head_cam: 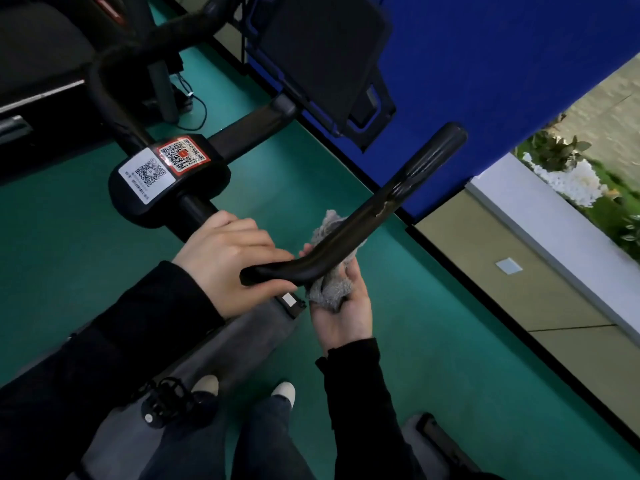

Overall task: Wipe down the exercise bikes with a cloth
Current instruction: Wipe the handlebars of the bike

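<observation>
Dark sleeves reaching in from below, over green floor. Left hand: lying against the black handlebar near its stem, fingers stretching fairly straight, tips hiding behind the bar; whether it is gripping cannot be told. Right hand: turning palm up beneath the bend of the bar, fingers curling round a grey cloth and pressing it to the underside. Stem block: carrying two QR stickers
</observation>
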The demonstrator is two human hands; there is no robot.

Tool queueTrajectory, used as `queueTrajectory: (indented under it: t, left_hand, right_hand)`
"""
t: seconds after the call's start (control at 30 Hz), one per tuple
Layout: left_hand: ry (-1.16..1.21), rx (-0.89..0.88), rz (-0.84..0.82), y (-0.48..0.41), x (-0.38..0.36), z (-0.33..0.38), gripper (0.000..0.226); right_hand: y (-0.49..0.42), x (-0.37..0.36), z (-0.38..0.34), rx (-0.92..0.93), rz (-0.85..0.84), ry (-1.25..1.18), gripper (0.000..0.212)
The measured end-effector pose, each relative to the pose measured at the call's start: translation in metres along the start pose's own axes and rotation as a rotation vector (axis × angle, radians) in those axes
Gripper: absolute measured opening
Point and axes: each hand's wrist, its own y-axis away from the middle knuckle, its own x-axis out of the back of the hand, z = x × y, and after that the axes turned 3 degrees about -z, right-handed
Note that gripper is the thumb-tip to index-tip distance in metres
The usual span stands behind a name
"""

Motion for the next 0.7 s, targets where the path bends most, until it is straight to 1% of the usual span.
queueTrajectory:
  t: [0.1, 0.13, 0.17, 0.2, 0.23, 0.3, 0.33, 0.4, 0.5, 0.63, 0.7]
  left_hand:
    - [0.019, 0.014, -0.019, -0.001, 0.003, 0.002, 0.042]
    - [0.021, 0.019, -0.028, -0.002, 0.003, 0.003, 0.043]
    - [0.019, 0.025, -0.039, -0.003, 0.004, 0.003, 0.044]
    - [0.012, 0.033, -0.052, -0.003, 0.005, 0.004, 0.045]
    - [0.001, 0.045, -0.063, -0.004, 0.005, 0.006, 0.046]
    - [-0.017, 0.081, -0.060, -0.007, 0.005, 0.010, 0.051]
    - [-0.025, 0.105, -0.044, -0.009, 0.005, 0.014, 0.055]
    - [-0.061, 0.162, -0.014, -0.018, 0.000, 0.025, 0.060]
    - [-0.112, 0.260, 0.005, -0.035, -0.013, 0.041, 0.063]
    - [-0.103, 0.333, 0.022, -0.047, -0.030, 0.050, 0.050]
    - [-0.098, 0.354, 0.034, -0.047, -0.034, 0.052, 0.045]
  right_hand:
    - [-0.010, 0.001, -0.007, -0.063, -0.024, -0.020, 0.097]
    - [-0.014, 0.001, -0.010, -0.081, -0.032, -0.034, 0.103]
    - [-0.016, 0.003, -0.011, -0.094, -0.041, -0.042, 0.104]
    - [-0.016, 0.005, -0.012, -0.106, -0.052, -0.031, 0.097]
    - [-0.014, 0.006, -0.012, -0.110, -0.071, -0.002, 0.082]
    - [-0.009, 0.010, -0.013, -0.097, -0.082, 0.092, 0.046]
    - [-0.007, 0.012, -0.014, -0.076, -0.051, 0.145, 0.036]
    - [-0.007, 0.016, -0.017, 0.016, 0.062, 0.288, 0.030]
    - [-0.006, 0.017, -0.017, 0.267, 0.249, 0.488, 0.021]
    - [0.000, 0.010, -0.008, 0.661, 0.371, 0.887, 0.013]
    - [-0.001, 0.008, -0.010, 0.839, 0.398, 1.042, 0.015]
